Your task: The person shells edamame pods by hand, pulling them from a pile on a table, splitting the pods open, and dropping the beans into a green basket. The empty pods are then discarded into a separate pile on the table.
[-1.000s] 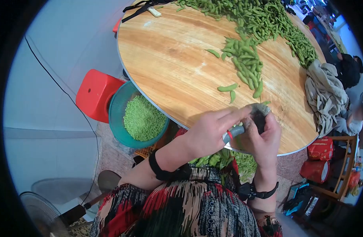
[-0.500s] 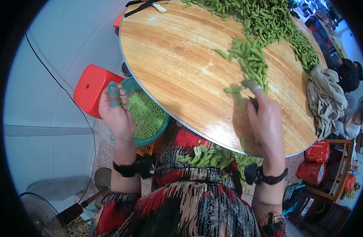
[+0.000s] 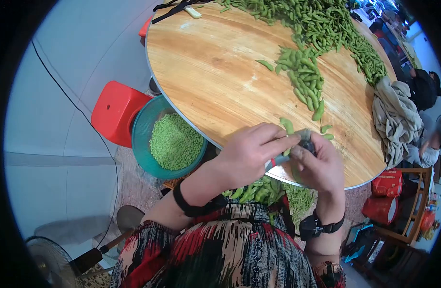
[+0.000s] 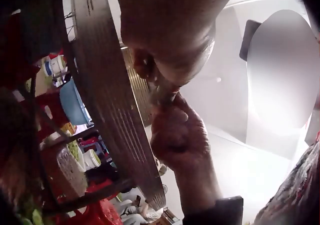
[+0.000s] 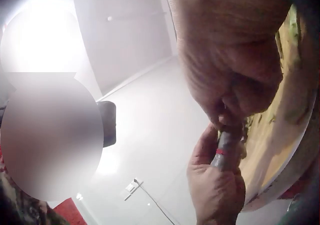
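Note:
In the head view my two hands meet over the near edge of the round wooden table (image 3: 206, 72). My left hand (image 3: 251, 150) and right hand (image 3: 325, 165) pinch a green edamame pod (image 3: 287, 126) between their fingertips; fingers hide much of it. A grey finger cover (image 5: 227, 147) with a red band sits on the left thumb, and a dark cover (image 3: 305, 135) shows at the right fingertips. Loose pods (image 3: 326, 128) lie just beyond the right hand. Farther off, a small group of edamame pods (image 3: 304, 77) trails from the large pile (image 3: 321, 29).
Left of the table, a teal basket (image 3: 139, 150) holds shelled beans (image 3: 175, 141), beside a red stool (image 3: 115, 113). Green pods or shells (image 3: 259, 191) lie on my lap. A crumpled grey cloth (image 3: 395, 117) rests at the table's right edge. A fan (image 3: 50, 264) stands lower left.
My hands first worked together, then parted: the left went out by the basket, the right reached to pods on the table. Now both are back together at the near edge with a pod.

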`<act>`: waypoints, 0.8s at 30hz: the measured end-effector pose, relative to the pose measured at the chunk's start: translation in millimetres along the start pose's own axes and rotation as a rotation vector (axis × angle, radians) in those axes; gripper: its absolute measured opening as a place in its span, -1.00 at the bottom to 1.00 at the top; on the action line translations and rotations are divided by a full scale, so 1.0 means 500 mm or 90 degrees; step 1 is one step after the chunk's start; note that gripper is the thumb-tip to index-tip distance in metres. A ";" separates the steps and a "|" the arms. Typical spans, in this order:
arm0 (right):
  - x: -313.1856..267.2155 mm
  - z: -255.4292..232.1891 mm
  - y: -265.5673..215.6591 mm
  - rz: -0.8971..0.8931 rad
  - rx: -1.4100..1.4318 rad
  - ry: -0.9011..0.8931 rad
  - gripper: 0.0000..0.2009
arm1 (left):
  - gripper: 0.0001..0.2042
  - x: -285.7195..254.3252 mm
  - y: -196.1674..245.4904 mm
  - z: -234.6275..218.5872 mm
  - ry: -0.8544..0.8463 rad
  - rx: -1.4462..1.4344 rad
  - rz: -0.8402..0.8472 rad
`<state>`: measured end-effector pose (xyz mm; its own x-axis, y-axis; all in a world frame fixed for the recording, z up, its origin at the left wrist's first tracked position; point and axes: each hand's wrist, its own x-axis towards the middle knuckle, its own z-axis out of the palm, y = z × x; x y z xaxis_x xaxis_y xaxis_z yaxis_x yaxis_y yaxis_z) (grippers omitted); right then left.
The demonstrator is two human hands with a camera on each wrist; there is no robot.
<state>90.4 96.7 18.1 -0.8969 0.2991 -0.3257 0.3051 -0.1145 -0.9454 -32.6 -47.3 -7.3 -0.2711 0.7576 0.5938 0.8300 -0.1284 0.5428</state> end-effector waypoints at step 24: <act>-0.064 -0.060 0.053 0.006 0.360 -0.087 -0.79 | -0.88 0.080 0.076 0.073 -0.088 -0.207 -0.293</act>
<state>137.0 112.4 2.9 -0.9397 0.1744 -0.2941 0.1290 -0.6156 -0.7774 6.2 1.4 15.2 -0.4845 0.8556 0.1823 0.4435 0.0606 0.8942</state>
